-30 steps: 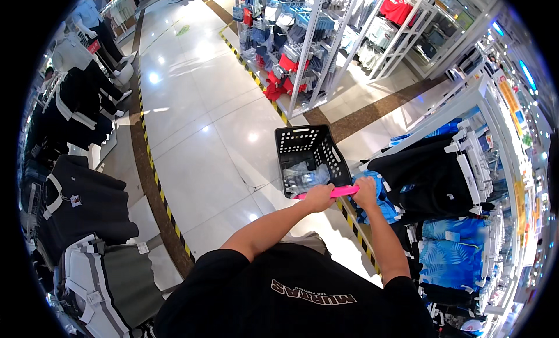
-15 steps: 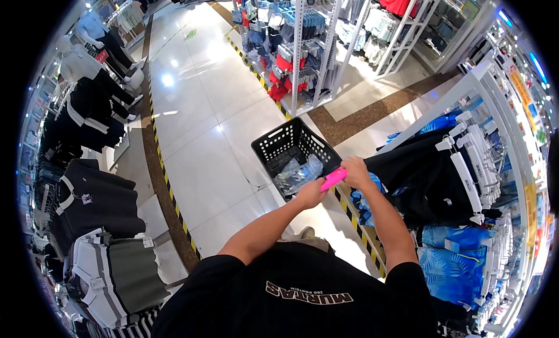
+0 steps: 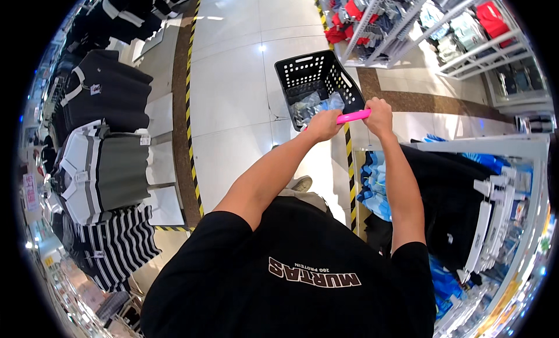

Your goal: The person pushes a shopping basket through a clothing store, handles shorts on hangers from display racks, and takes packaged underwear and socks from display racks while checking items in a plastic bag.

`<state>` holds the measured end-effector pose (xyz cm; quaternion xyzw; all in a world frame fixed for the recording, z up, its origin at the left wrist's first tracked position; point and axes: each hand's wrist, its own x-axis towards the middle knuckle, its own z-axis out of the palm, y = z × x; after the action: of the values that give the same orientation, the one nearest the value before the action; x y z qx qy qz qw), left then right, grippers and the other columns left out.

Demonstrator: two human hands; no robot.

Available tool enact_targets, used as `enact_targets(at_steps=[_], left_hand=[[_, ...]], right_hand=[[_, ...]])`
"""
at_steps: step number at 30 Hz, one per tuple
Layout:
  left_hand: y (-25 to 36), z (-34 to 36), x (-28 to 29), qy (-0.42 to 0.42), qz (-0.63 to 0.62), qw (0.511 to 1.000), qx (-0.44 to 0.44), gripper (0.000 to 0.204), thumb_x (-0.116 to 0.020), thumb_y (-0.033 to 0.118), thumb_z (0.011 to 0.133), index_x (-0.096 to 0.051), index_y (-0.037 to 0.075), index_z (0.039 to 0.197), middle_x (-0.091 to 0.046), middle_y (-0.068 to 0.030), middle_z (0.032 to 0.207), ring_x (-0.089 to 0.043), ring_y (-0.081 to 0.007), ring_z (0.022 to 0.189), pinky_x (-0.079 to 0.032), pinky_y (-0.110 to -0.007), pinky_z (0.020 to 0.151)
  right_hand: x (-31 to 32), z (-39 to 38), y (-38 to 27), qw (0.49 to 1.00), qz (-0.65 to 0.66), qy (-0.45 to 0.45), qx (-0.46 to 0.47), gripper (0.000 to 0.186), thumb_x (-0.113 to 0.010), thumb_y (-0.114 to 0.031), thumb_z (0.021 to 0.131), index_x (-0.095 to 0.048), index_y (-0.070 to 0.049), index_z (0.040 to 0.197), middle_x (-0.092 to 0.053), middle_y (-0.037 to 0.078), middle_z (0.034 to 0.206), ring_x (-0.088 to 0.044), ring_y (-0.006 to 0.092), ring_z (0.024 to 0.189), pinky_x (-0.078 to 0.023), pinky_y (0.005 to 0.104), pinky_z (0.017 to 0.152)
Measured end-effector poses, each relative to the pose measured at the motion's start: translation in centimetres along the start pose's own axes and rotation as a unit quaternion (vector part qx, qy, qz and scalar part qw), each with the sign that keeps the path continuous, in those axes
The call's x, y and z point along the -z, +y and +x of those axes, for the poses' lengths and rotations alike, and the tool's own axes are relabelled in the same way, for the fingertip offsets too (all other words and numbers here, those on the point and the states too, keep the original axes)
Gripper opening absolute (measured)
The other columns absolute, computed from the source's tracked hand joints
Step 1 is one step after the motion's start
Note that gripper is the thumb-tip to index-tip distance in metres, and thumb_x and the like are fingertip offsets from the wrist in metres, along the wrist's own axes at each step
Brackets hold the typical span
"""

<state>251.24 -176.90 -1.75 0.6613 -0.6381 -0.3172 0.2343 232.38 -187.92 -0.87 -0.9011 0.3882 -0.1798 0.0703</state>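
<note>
Ahead of me stands a black perforated shopping cart basket with a bright pink handle. My left hand is closed round the left part of this handle. Round its right end wraps my right hand. Both arms reach forward from black short sleeves. Inside the basket, near the handle, lie clear plastic packages with bluish and grey contents; their kind I cannot make out. The cart's lower frame and wheels are hidden.
Along the left hang dark and striped shirts. A white rack with black garments and blue printed shorts stands close by my right arm. Farther right, another white rack holds folded clothes. Yellow-black floor tape borders the tiled aisle.
I have moved forward along the aisle and turned somewhat to the right. The cart now sits higher in view, and more striped shirts show at left. Both hands keep hold of the handle.
</note>
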Motion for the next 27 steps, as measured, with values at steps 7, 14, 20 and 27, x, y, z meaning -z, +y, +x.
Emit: enact_targets(at_steps=[7,14,20,27], left_hand=[[-2.1,3.4,3.4,0.020,0.002,0.999,0.026,0.021,-0.064,0.028,0.087,-0.065,0.009,0.096,-0.069,-0.0179,0.091,-0.065,-0.0397,0.089,-0.051,-0.050,0.078],[-5.3,8.6,8.0,0.032,-0.006,0.999,0.032,0.022,-0.065,0.027,0.086,-0.065,0.008,0.098,-0.069,-0.0176,0.090,-0.065,-0.0395,0.088,-0.051,-0.049,0.077],[-9.1,14.1,12.3,0.043,-0.016,0.999,0.020,0.022,-0.065,0.028,0.087,-0.065,0.008,0.098,-0.069,-0.0184,0.091,-0.066,-0.0395,0.088,-0.051,-0.050,0.077],[-13.8,20.8,17.3,0.051,-0.001,0.997,0.053,0.018,-0.063,0.022,0.085,-0.065,0.010,0.099,-0.069,-0.0184,0.090,-0.066,-0.0395,0.087,-0.052,-0.050,0.078]], right_hand=[[-1.2,5.8,-0.3,1.000,-0.016,-0.002,0.005,0.015,-0.074,-0.017,0.068,-0.060,-0.011,0.067,-0.058,0.008,0.076,-0.057,0.0316,0.077,-0.047,0.0437,0.069],[-3.5,13.2,-0.3,1.000,-0.008,-0.011,-0.007,0.015,-0.074,-0.018,0.069,-0.060,-0.012,0.068,-0.058,0.008,0.078,-0.057,0.0313,0.079,-0.047,0.0436,0.070],[-5.6,20.6,-0.5,1.000,-0.019,0.004,-0.010,0.015,-0.074,-0.019,0.070,-0.060,-0.012,0.068,-0.057,0.007,0.079,-0.057,0.0309,0.078,-0.046,0.0433,0.071],[-8.8,29.6,-0.8,1.000,-0.004,0.003,-0.018,0.015,-0.073,-0.016,0.070,-0.059,-0.011,0.071,-0.056,0.008,0.079,-0.056,0.0322,0.081,-0.045,0.0439,0.071]])
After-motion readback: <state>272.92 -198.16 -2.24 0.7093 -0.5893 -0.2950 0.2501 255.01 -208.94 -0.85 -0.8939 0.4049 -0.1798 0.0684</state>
